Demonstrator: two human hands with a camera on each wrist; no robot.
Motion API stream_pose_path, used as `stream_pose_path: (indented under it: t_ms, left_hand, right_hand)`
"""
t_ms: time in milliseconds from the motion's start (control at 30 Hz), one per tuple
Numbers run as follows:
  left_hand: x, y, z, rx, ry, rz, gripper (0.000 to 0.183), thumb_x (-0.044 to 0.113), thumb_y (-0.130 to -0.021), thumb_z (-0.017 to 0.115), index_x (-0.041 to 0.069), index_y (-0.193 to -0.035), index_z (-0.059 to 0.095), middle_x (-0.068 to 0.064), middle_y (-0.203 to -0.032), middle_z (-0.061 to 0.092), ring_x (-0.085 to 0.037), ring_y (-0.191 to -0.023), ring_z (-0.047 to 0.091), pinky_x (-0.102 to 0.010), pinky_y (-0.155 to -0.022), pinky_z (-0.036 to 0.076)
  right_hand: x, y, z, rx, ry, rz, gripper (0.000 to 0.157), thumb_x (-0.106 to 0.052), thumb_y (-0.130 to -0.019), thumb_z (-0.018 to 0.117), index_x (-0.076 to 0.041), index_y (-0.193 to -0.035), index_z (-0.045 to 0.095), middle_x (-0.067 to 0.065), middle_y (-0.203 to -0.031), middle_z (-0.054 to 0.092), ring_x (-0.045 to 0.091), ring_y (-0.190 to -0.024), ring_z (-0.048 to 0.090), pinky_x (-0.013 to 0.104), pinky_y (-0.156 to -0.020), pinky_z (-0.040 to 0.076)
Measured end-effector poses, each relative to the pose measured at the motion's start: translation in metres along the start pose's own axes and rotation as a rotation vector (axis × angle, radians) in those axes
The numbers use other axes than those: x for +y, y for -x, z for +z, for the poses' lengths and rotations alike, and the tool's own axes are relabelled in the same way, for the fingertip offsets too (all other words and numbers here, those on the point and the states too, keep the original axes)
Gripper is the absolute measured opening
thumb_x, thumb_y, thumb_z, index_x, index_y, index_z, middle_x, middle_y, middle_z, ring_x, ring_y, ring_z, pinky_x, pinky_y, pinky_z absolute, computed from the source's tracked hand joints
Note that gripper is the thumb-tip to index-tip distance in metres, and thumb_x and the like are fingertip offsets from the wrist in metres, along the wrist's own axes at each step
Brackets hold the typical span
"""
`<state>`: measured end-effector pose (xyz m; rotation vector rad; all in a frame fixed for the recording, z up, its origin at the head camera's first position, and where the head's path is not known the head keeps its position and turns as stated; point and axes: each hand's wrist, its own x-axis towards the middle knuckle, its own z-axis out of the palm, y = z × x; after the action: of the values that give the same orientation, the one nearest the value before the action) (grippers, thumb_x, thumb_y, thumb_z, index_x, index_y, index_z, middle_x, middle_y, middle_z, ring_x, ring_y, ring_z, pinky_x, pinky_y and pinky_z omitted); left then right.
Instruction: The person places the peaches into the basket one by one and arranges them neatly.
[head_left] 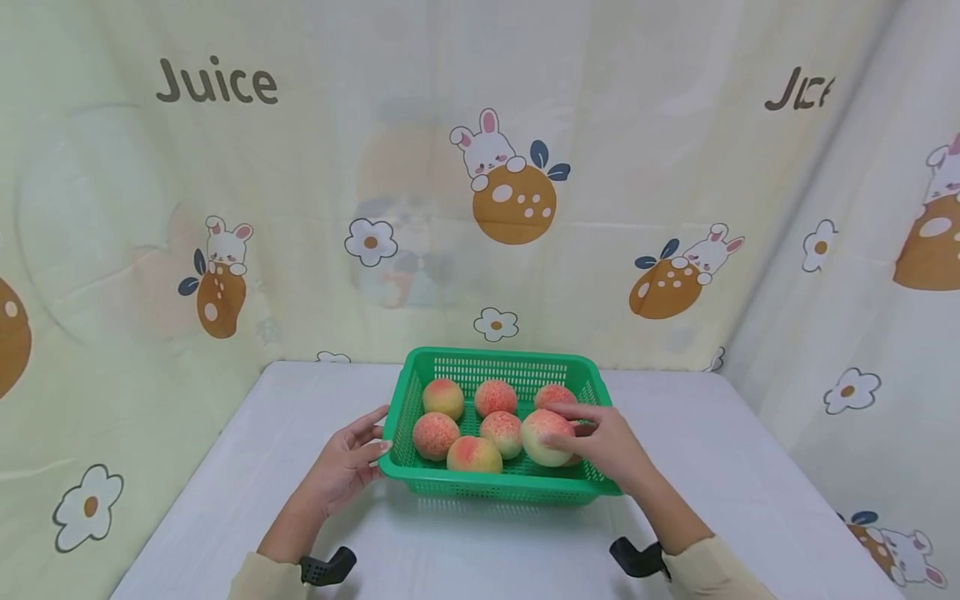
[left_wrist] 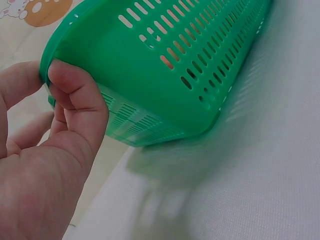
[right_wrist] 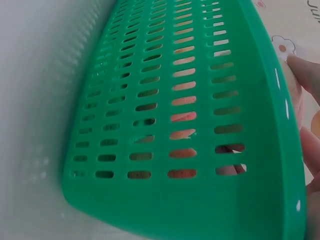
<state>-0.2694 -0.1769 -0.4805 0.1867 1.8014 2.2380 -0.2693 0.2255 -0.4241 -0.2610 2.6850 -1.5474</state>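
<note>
A green plastic basket with slotted sides stands on the table, holding several red-and-yellow peaches. At its left end, my left hand pinches the rim. The left wrist view shows the thumb against the rim's outer side. Inside the right part of the basket, my right hand grips a pale peach with a pink top, raised over other peaches. In the right wrist view the basket wall hides most of that hand, and only part of the peach shows past the rim.
A white cloth covers the table. Behind it hangs a cream curtain printed with rabbits, fruit and flowers, close to the basket's far side. A similar curtain closes the right side. Black bands sit on both wrists.
</note>
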Motion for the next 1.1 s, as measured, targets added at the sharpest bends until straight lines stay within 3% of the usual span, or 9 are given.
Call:
stream_pose_path:
  t_ms: [333,533,767,1100]
  left_hand:
    - [0.001,0.001,0.002,0.011,0.003,0.000,0.073,0.002,-0.098,0.064,0.014,-0.162,0.031,-0.008,-0.121,0.055,-0.013,-0.096,0.068,-0.028,-0.083,0.062]
    - [0.000,0.001,0.002,0.018,-0.001,-0.005,0.072,0.003,-0.098,0.064,0.015,-0.162,0.031,-0.009,-0.121,0.055,-0.013,-0.097,0.068,-0.028,-0.084,0.062]
    - [0.001,0.001,0.003,0.029,0.002,-0.005,0.072,0.002,-0.098,0.064,0.015,-0.161,0.033,-0.008,-0.120,0.055,-0.014,-0.097,0.068,-0.029,-0.084,0.062]
    - [0.002,0.001,0.003,0.019,-0.008,-0.001,0.073,0.002,-0.098,0.064,0.014,-0.162,0.031,-0.008,-0.121,0.056,-0.013,-0.096,0.068,-0.029,-0.083,0.062]
  right_hand:
    - [0.002,-0.010,0.007,-0.089,0.065,0.024,0.053,-0.044,-0.080,0.086,-0.021,-0.126,0.074,0.003,-0.123,0.072,0.023,-0.105,0.064,0.031,-0.079,0.059]
    - [0.001,-0.011,0.009,-0.113,0.082,0.040,0.049,-0.041,-0.079,0.088,-0.022,-0.122,0.076,0.002,-0.121,0.073,0.021,-0.102,0.065,0.033,-0.078,0.060]
    - [-0.002,-0.009,0.008,-0.139,0.110,0.018,0.054,-0.038,-0.079,0.088,-0.015,-0.126,0.074,0.003,-0.120,0.074,0.019,-0.099,0.065,0.031,-0.076,0.059]
    - [0.001,-0.011,0.010,-0.160,0.129,-0.016,0.050,-0.041,-0.079,0.088,-0.016,-0.122,0.076,0.001,-0.114,0.075,0.018,-0.097,0.064,0.031,-0.074,0.057]
